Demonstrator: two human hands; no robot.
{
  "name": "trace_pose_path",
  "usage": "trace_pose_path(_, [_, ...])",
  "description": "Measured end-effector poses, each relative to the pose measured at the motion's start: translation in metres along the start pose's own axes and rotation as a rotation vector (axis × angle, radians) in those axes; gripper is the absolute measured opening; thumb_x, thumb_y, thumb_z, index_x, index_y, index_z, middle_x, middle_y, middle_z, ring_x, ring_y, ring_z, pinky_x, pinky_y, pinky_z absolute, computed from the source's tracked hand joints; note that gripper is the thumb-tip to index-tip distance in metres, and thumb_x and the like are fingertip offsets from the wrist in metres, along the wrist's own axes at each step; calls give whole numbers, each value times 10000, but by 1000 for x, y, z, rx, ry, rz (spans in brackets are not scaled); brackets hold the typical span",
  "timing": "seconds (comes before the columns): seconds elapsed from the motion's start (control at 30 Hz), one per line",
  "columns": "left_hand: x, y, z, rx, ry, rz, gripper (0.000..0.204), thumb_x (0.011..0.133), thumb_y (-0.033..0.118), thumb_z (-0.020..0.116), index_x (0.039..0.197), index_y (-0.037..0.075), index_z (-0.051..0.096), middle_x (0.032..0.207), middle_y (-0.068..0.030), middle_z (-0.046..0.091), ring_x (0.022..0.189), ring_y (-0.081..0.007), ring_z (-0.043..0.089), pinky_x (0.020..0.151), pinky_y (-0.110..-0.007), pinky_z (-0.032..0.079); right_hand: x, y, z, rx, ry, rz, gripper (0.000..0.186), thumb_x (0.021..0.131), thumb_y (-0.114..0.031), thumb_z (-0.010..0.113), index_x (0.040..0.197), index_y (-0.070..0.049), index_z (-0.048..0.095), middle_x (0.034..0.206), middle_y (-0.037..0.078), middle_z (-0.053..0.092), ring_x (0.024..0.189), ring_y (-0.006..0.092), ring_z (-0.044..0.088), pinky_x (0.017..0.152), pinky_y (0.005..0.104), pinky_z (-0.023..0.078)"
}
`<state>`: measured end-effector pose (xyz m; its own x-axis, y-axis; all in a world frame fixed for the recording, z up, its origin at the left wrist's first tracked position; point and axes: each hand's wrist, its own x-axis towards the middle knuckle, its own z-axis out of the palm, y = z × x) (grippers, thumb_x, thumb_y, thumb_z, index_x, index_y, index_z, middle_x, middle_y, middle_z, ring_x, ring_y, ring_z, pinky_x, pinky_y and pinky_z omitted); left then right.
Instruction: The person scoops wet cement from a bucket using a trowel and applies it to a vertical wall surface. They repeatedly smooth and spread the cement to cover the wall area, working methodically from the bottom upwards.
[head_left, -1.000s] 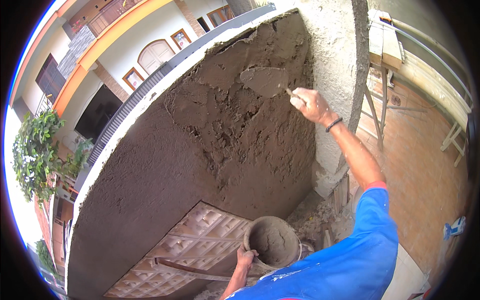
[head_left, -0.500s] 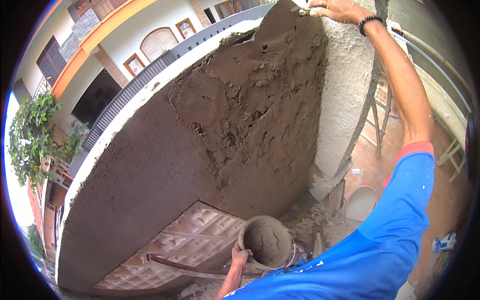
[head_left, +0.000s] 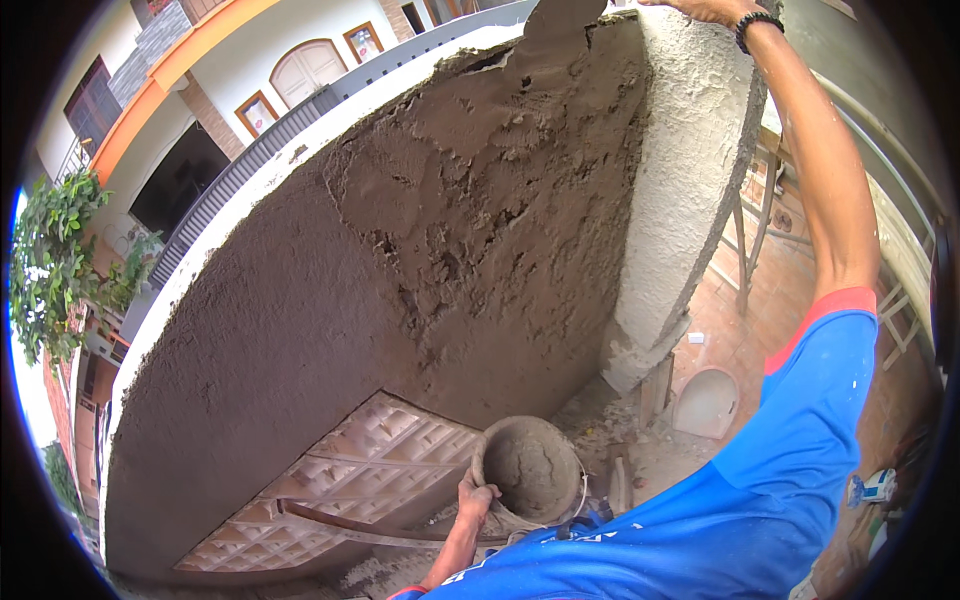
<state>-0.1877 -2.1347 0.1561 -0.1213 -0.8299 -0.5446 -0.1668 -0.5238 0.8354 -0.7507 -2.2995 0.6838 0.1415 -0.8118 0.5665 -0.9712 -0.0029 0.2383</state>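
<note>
My right hand is raised to the top edge, partly cut off, gripping a trowel whose grey blade is against the wall's upper rim; its handle is mostly out of view. The wall carries grey-brown mortar, rough and pitted toward the upper right and smoother at the left. A rough whitish column adjoins it on the right. Below, my left hand is closed on the rim of a bucket with mortar inside, beside a patterned vent block panel.
A curved scoop-like container stands on the tiled floor. Timber trestles and long planks are at the right. A long curved strip crosses below the panel. A house and leafy plant lie beyond the wall.
My right hand and trowel have moved up from the middle of the rough mortar to the wall's top edge. The view has shifted slightly; my left hand still holds the bucket.
</note>
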Motion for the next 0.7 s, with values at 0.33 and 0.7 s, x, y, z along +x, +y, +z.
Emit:
trace_pose_path(0.33, [-3,-13,-5,-9,26,65,664,578,-140,555,1237,-59,532,1057,-121,634,926,-227,597,781,-304,491,-30,-37,6,194,23,-25,391,906,-393,574,1140,-90,654,1132,122,655,1047,280,609,934,388,468])
trace_pose_path(0.7, [3,-29,-14,-39,59,87,661,575,-157,539,1227,-56,536,1040,-111,637,907,-221,599,759,-303,500,27,-59,-16,103,-291,-136,400,902,-391,577,1139,-77,650,1127,150,657,1064,284,603,908,384,469])
